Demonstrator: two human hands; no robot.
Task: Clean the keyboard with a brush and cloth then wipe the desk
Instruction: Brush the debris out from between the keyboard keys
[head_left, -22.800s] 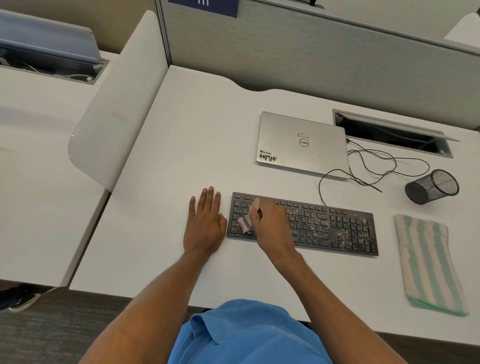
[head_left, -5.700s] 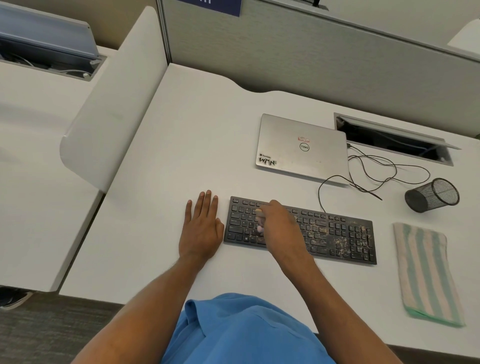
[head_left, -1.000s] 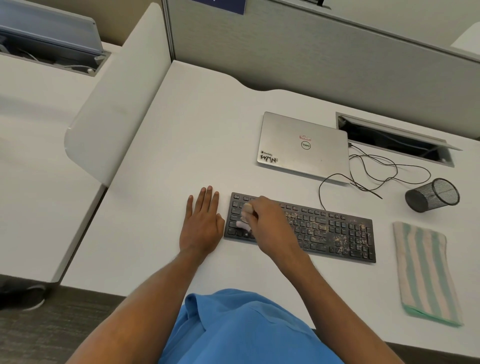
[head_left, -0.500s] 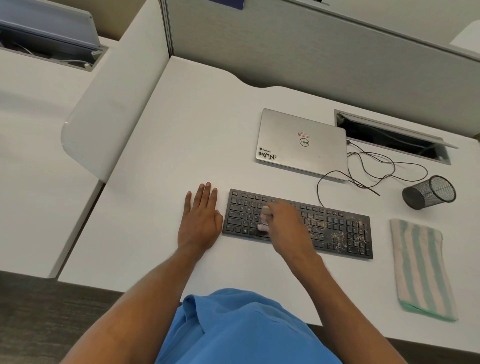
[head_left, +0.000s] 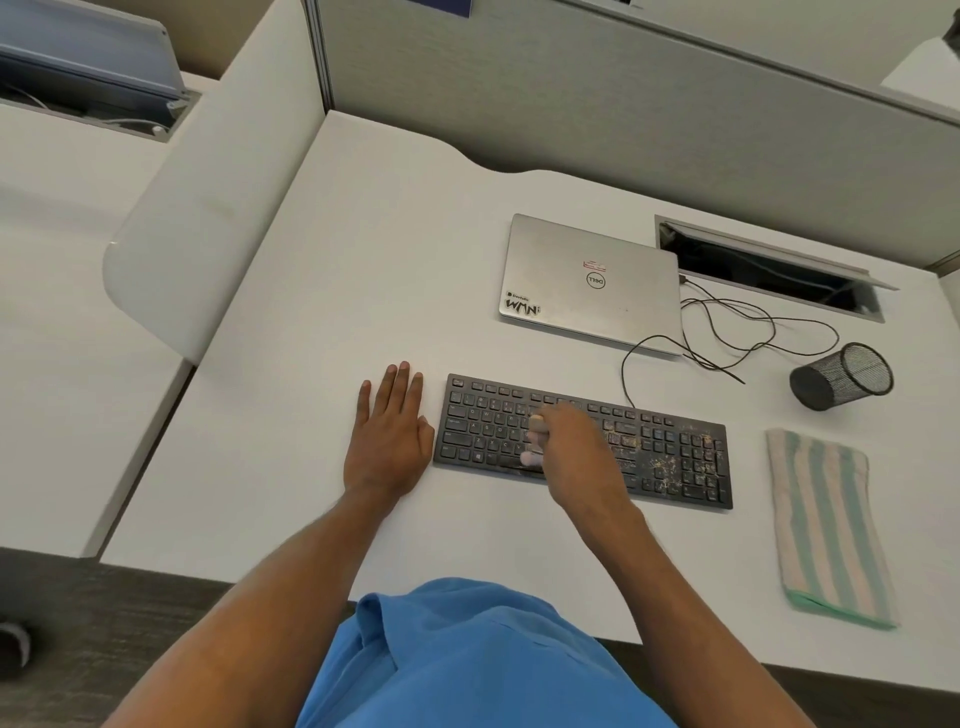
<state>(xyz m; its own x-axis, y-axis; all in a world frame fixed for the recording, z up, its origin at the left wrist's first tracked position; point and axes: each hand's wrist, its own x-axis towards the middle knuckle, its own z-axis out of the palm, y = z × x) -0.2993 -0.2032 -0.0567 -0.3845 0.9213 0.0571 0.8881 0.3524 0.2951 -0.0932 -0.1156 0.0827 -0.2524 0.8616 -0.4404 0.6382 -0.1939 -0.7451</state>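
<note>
A: Shifted right vs. 1 s ago; gripping brush (head_left: 535, 439) w/ R hand (head_left: 576, 452) at mid keyboard (head_left: 483, 426). L hand (head_left: 389, 436)?
B: Flat on desk (head_left: 363, 260), holding nothing. Handles light, prob. stiff; grip by handle.

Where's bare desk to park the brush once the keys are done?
Widest bare stretch: left of the left hand, up to the side panel. Also behind the keyboard, left of the laptop. Crowded at right: cable, mesh cup, cloth.

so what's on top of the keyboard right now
The right hand, gripping a small brush, is over the middle of the keyboard. Tan crumbs speckle its right end. Keys beneath the hand are covered, so dirt there cannot be seen.
</note>
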